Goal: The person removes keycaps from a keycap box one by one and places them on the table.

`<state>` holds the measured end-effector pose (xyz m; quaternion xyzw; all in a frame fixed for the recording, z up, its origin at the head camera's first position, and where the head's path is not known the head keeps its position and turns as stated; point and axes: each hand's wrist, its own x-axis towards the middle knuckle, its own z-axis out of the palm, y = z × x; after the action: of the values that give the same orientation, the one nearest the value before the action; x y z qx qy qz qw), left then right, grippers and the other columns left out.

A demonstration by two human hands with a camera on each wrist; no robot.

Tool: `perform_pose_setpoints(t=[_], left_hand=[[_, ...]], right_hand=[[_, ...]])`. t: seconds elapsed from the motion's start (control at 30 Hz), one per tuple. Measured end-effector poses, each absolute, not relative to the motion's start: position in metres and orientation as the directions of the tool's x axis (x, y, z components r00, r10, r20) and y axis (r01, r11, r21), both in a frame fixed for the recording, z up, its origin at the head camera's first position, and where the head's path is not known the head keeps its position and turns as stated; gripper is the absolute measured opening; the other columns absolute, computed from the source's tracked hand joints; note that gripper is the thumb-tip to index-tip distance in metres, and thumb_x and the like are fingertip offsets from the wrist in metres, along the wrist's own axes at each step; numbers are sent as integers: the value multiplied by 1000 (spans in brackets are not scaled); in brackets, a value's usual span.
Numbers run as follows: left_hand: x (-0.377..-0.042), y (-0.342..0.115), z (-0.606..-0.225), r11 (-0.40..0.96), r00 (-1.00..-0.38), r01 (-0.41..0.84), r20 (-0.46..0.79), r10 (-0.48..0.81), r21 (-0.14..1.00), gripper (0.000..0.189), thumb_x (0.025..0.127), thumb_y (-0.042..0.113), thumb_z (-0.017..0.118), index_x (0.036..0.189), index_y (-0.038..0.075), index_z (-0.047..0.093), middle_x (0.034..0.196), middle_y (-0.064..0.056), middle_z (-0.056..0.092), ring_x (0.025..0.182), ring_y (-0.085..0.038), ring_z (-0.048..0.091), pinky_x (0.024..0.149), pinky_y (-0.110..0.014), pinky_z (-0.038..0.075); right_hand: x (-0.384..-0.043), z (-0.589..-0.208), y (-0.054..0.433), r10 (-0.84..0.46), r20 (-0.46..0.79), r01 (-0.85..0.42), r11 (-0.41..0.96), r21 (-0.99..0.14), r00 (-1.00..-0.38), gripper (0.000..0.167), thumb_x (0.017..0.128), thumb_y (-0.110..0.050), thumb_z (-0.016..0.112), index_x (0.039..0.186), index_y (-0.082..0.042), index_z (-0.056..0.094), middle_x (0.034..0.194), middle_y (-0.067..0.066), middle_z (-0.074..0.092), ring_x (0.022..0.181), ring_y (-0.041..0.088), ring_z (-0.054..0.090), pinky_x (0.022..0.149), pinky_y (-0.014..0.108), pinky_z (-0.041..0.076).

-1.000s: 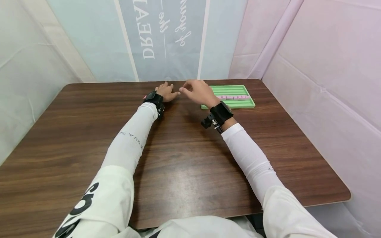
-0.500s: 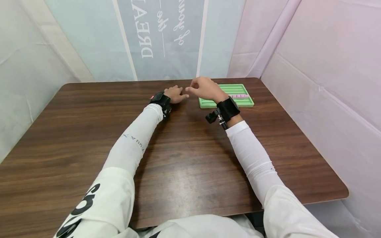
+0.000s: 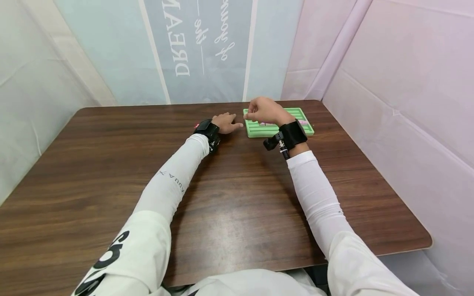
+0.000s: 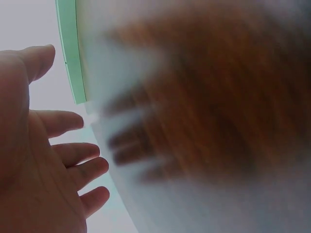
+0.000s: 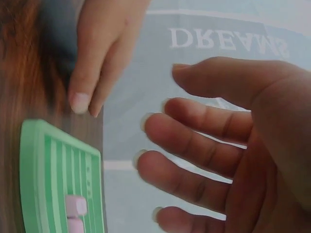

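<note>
A green ridged tray lies on the far part of the table, with a row of small pink blocks in one groove. My left hand is just left of the tray, low over the table, its fingers spread and nothing in them; in the left wrist view the hand is beside the tray's green edge. Above the tray's left part hovers my right hand, hiding some of the blocks. In the right wrist view its loosely bent fingers hold nothing, thumb apart from them.
The brown wood-grain table extends to both sides and toward me. Behind it hangs a pale blue printed cloth, and a white cloth wall stands close on the right. Both wrists wear black straps with cameras.
Both hands have moved right. The left has come up to the tray's left side, and the right has shifted further over the tray. The tray stays where it was.
</note>
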<state>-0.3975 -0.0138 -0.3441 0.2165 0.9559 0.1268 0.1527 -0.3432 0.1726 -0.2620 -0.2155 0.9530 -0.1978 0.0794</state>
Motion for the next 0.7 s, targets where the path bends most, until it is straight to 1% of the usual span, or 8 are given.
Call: perform_pose_setpoints(t=[0.07,0.17,0.23,0.33,0.43,0.57,0.7], left_hand=[[-397,-13,-346,869,-861,369,-230,453,329,71,101,54,32,155,14,12,162,-15,14,151,-30,11,122,-54,11],[-395,-10,-345,855,-859,372,-215,465,362,69,101,53,34,156,18,11,162,-12,15,151,-30,11,122,-54,11],[-393,-8,-345,848,-855,381,-209,475,369,67,101,53,34,156,20,12,162,-11,16,152,-29,11,122,-55,11],[-391,-6,-344,843,-848,391,-213,486,369,66,102,52,33,156,21,12,162,-9,17,152,-28,9,122,-55,9],[-389,-4,-344,844,-847,389,-218,485,368,65,102,51,34,156,22,12,162,-8,17,152,-27,9,123,-55,8],[-391,-1,-344,846,-846,394,-217,486,358,62,103,49,35,155,24,14,162,-7,20,152,-27,10,122,-55,8],[-393,1,-346,846,-839,411,-221,497,340,61,103,48,34,155,25,14,161,-7,20,152,-28,10,122,-56,9]], right_hand=[[-344,-260,180,-443,-96,-366,828,-424,-891,26,95,-35,59,93,-10,65,86,8,66,66,19,59,59,31,48],[-345,-258,191,-438,-141,-341,833,-436,-888,24,94,-33,60,93,-10,65,84,7,66,68,19,60,59,34,49],[-345,-256,199,-431,-172,-321,837,-444,-886,23,94,-31,60,94,-9,66,87,8,67,71,21,60,61,36,51],[-346,-255,209,-424,-209,-298,841,-451,-881,24,94,-30,60,97,-7,66,91,9,67,77,25,62,65,35,52],[-347,-254,219,-406,-239,-269,850,-452,-882,26,95,-29,59,102,-6,67,90,7,66,81,29,61,64,35,52],[-348,-254,232,-382,-267,-237,862,-448,-885,29,95,-30,59,108,-5,67,91,6,66,87,31,62,67,38,53],[-350,-256,245,-349,-286,-196,870,-452,-892,33,95,-32,60,112,-5,66,99,10,68,92,28,62,69,37,55]])
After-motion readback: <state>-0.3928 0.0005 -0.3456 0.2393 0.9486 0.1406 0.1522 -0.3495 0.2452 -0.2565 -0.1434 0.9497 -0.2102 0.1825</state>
